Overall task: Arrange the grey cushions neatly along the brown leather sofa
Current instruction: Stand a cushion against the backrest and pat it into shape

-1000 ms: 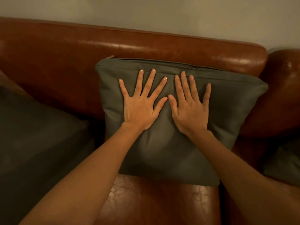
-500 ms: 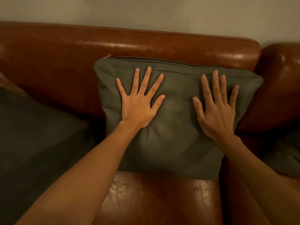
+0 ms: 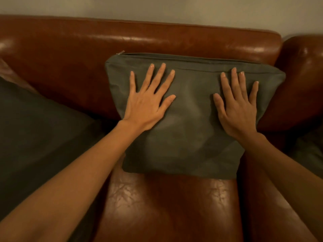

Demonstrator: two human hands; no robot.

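Note:
A grey cushion (image 3: 190, 126) leans upright against the backrest of the brown leather sofa (image 3: 139, 41), its zipper edge on top. My left hand (image 3: 148, 102) lies flat on the cushion's left half with fingers spread. My right hand (image 3: 237, 109) presses flat on its right half, fingers apart. Neither hand grips anything. A second grey cushion (image 3: 38, 133) lies on the seat at the left. Part of a third grey cushion (image 3: 309, 152) shows at the right edge.
The sofa's right armrest (image 3: 302, 81) bulges right beside the cushion's right corner. Bare leather seat (image 3: 166, 206) shows in front of the cushion. A pale wall (image 3: 157, 9) runs behind the backrest.
My right hand slid from beside the left hand out to the cushion's right half. The left hand stayed roughly in place on the left half.

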